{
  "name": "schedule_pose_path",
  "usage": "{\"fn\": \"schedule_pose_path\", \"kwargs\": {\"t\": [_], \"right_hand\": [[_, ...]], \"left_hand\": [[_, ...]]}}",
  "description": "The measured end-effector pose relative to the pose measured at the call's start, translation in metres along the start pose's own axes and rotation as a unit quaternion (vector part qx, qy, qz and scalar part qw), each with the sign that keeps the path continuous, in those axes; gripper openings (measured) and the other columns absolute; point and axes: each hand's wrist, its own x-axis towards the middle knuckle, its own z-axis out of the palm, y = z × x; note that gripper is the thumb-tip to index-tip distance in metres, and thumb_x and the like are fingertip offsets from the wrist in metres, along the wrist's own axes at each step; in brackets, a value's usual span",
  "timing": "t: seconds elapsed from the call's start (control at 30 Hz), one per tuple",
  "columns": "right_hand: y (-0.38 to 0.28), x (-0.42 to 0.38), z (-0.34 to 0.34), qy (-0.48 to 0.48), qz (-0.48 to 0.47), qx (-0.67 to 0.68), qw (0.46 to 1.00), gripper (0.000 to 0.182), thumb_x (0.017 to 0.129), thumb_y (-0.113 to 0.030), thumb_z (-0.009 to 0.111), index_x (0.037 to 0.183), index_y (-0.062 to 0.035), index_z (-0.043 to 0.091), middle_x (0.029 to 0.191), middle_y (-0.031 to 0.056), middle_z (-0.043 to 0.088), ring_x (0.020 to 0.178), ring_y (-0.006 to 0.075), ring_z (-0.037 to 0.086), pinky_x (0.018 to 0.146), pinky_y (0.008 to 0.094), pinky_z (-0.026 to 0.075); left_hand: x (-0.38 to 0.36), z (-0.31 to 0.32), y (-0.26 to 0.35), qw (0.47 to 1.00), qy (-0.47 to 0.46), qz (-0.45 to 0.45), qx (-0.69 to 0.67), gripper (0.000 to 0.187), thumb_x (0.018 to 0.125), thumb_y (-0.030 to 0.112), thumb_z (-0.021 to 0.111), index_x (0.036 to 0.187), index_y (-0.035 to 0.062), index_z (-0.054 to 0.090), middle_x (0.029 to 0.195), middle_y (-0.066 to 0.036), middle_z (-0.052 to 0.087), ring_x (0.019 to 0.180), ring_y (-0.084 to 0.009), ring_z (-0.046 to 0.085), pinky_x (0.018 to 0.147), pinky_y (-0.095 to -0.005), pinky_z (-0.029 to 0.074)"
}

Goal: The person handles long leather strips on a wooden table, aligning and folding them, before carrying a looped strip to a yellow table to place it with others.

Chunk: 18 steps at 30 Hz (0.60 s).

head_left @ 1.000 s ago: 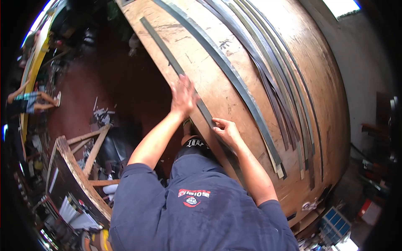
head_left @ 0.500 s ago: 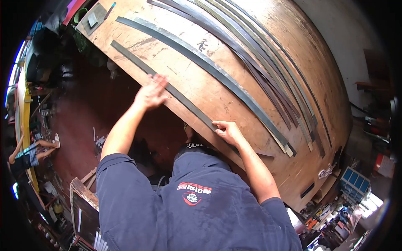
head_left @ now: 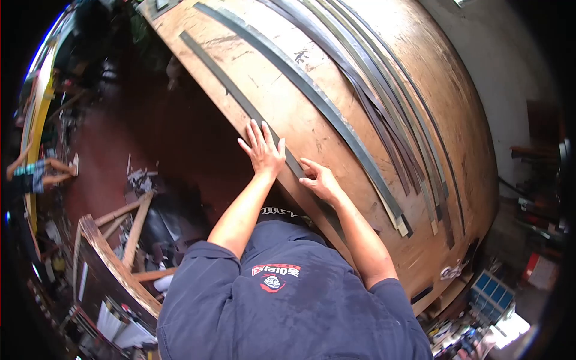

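A long, narrow dark strip point(head_left: 219, 75), leather-like, lies flat along the near edge of the wooden table point(head_left: 288, 99). My left hand point(head_left: 264, 150) rests on it, palm down with its fingers spread. Just to the right, my right hand point(head_left: 323, 182) is at the strip's edge, index finger stretched out and thumb apart from it, the other fingers curled. Part of the strip is covered by my hands, and its near end runs down beside my body. A wider dark strip point(head_left: 300, 75) lies curved farther in on the table.
Several more long strips point(head_left: 372, 90) in dark, brown and olive tones lie along the far side of the table. At lower left stands a wooden frame point(head_left: 114, 264) near scraps on the reddish floor point(head_left: 102, 174). Another person point(head_left: 45, 171) is at the far left.
My left hand has slid back along the strip toward my right hand and now lies flat on it. The right index finger has straightened. The view has turned slightly.
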Motion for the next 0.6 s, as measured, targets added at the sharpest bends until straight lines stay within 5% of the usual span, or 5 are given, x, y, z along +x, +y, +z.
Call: {"fn": "schedule_pose_path", "kwargs": {"t": [0.07,0.2,0.6], "right_hand": [[0.008,-0.011,-0.001,0.024,-0.037,0.072,0.996,0.057,0.082,-0.007,0.070,0.136,-0.0073,0.051,0.099,0.0158,0.071,0.092,0.0188,0.067,0.084,0.0322,0.052],[0.022,-0.040,-0.016,0.021,-0.052,-0.042,0.998,0.054,0.084,-0.007,0.069,0.135,-0.0056,0.052,0.095,0.0152,0.071,0.087,0.0178,0.067,0.081,0.0310,0.053],[0.086,-0.040,-0.018,-0.031,-0.075,0.008,0.997,0.044,0.084,-0.006,0.071,0.127,-0.0066,0.060,0.080,0.0036,0.065,0.074,0.0088,0.059,0.071,0.0266,0.050]], "left_hand": [[0.001,-0.002,0.003,1.000,0.011,-0.011,0.004,0.075,0.090,0.046,0.053,0.146,0.0004,0.033,0.157,-0.023,0.015,0.146,-0.0391,0.009,0.109,-0.0691,0.008],[0.001,-0.002,0.006,0.999,0.013,-0.029,0.028,0.074,0.088,0.046,0.055,0.145,0.0027,0.037,0.158,-0.020,0.016,0.147,-0.0356,0.010,0.110,-0.0686,0.007],[0.001,-0.003,0.009,0.998,0.014,-0.063,0.027,0.073,0.088,0.046,0.057,0.147,0.0091,0.035,0.159,-0.015,0.016,0.148,-0.0290,0.011,0.115,-0.0603,0.011]]}}
